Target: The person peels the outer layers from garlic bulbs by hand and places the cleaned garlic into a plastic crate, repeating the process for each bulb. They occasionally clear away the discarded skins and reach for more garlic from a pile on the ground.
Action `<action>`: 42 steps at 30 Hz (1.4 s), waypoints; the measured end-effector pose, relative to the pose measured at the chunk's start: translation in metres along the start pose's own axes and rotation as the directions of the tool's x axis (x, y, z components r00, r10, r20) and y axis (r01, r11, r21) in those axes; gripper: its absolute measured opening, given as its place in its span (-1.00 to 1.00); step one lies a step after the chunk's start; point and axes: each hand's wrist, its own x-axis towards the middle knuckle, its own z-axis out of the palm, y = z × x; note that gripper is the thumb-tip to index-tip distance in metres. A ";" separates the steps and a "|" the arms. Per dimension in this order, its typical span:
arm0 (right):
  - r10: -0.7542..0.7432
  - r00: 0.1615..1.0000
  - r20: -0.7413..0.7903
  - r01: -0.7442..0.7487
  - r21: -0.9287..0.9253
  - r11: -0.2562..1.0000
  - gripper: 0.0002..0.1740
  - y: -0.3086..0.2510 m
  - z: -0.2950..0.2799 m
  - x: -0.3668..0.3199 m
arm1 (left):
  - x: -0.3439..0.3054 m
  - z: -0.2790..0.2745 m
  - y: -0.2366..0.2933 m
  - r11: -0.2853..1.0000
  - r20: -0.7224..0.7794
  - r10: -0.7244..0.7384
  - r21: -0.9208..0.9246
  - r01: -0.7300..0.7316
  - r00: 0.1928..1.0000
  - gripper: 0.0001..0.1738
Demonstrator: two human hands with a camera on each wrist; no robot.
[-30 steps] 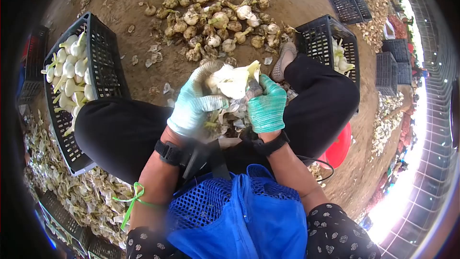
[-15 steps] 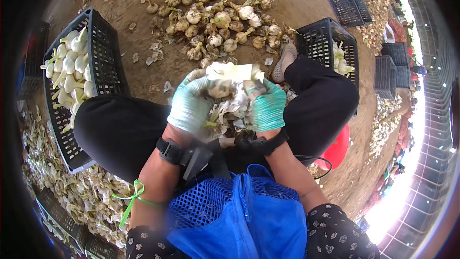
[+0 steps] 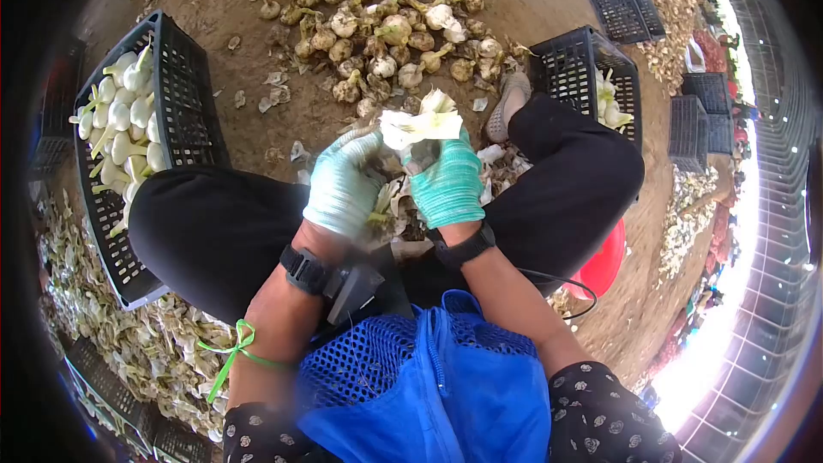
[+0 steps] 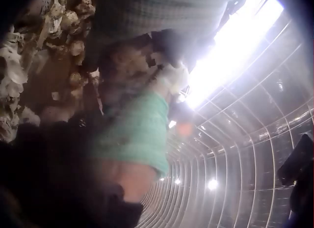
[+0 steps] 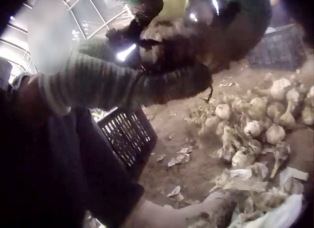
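Pale, dirt-stained knit gloves cover both hands. In the head view, my left hand (image 3: 345, 182) grips a garlic bulb (image 5: 153, 43), which shows in the right wrist view between the gloved fingers. White papery garlic skin (image 3: 422, 126) flares out above both hands and covers part of the bulb. My right hand (image 3: 447, 182), in a greener glove, is curled against the bulb's other side, its thumb pointing toward the left hand. The right fingertips are hidden under the skin. Loose peelings (image 3: 397, 210) lie below, between the legs.
Unpeeled garlic bulbs (image 3: 394, 32) are heaped on the dirt floor ahead. A black crate (image 3: 190, 103) of cleaned white garlic stands left, another crate (image 3: 563, 73) with some garlic right. Peelings (image 3: 129, 317) spread at lower left; a red object (image 3: 603, 263) sits by the right thigh.
The right hand has shifted left, close to the left hand. The white skin above the hands has folded outward and changed shape, and the bulb seen earlier is now largely covered.
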 end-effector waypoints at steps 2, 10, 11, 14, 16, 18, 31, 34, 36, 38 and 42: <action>0.013 0.999 0.033 -0.012 -0.031 0.999 -0.63 0.003 -0.002 0.000 | 0.002 -0.005 -0.003 0.999 -0.036 -0.048 -0.016 0.048 0.998 -0.78; 0.018 1.000 -0.003 -0.018 -0.028 0.999 -0.81 0.026 0.003 0.002 | 0.008 -0.011 -0.003 0.977 -0.040 -0.161 -0.146 0.154 0.986 -0.76; 0.123 0.992 0.038 -0.126 0.074 0.989 -0.82 0.029 0.004 0.001 | 0.010 -0.014 -0.004 0.970 -0.072 -0.183 -0.175 0.169 0.980 -0.75; 0.048 0.999 0.025 -0.047 -0.036 0.998 -0.83 0.025 -0.002 0.001 | 0.008 -0.006 0.002 0.963 -0.062 -0.181 -0.213 0.164 0.981 -0.72; 0.222 0.958 0.181 -0.228 0.013 0.973 -0.76 0.011 -0.011 0.004 | 0.013 -0.016 -0.004 0.973 -0.052 -0.171 -0.169 0.160 0.984 -0.73; 0.176 0.971 0.163 -0.189 0.064 0.980 -0.75 0.017 -0.009 0.004 | 0.013 -0.017 -0.007 0.980 -0.037 -0.165 -0.122 0.159 0.986 -0.73; 0.108 0.970 0.216 -0.191 0.410 0.892 -0.72 0.016 -0.043 0.016 | -0.023 0.016 0.010 0.854 0.215 0.067 0.493 -0.167 0.974 -0.58; 0.104 0.963 0.248 -0.188 0.346 0.919 -0.75 0.018 -0.043 0.015 | -0.019 0.016 0.001 0.658 0.301 0.371 0.582 -0.478 0.878 -0.54; 0.085 0.968 0.237 -0.167 0.350 0.922 -0.80 0.012 -0.045 0.014 | -0.021 0.016 0.003 0.682 0.338 0.328 0.561 -0.469 0.882 -0.51; 0.087 0.958 0.273 -0.183 0.347 0.920 -0.80 0.008 -0.049 0.016 | -0.025 0.019 0.010 0.657 0.394 0.256 0.599 -0.458 0.883 -0.52; 0.110 0.944 0.310 -0.209 0.304 0.930 -0.79 0.000 -0.053 0.018 | -0.027 0.024 0.019 0.796 0.339 0.163 0.510 -0.326 0.927 -0.62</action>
